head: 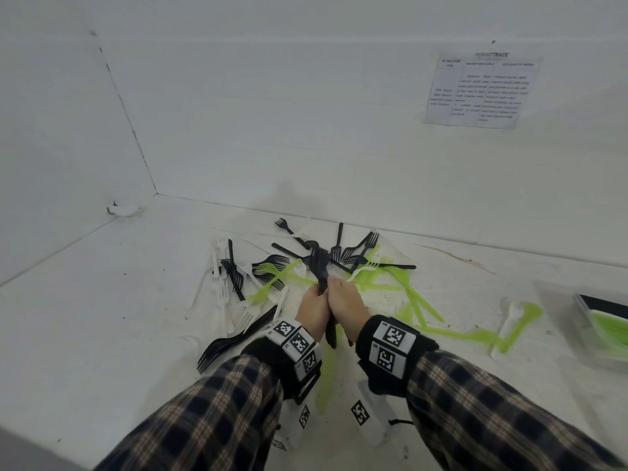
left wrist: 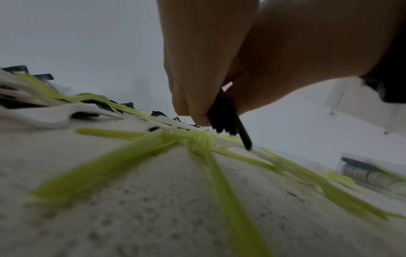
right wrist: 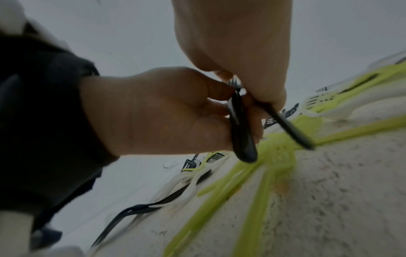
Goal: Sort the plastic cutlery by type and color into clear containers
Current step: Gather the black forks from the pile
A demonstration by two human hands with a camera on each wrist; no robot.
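Both my hands meet over the middle of the pile. My left hand [head: 314, 305] grips a bundle of black forks [head: 321, 266], tines pointing away from me and handles [head: 331, 334] sticking out below the palm. My right hand [head: 345, 300] presses against the left and pinches one black fork handle [right wrist: 290, 128] beside the bundle [right wrist: 241, 135]. In the left wrist view the black forks [left wrist: 226, 118] hang from the fingers just above green forks [left wrist: 199, 140]. Loose black forks [head: 356, 249], green forks [head: 418, 300] and white forks [head: 221, 287] lie scattered on the white surface.
A clear container [head: 598, 328] holding green cutlery, with a black piece at its far side, stands at the right edge. A white and a green fork [head: 516, 317] lie just left of it. White walls close in behind and on the left; a printed sheet [head: 482, 90] hangs on the back wall.
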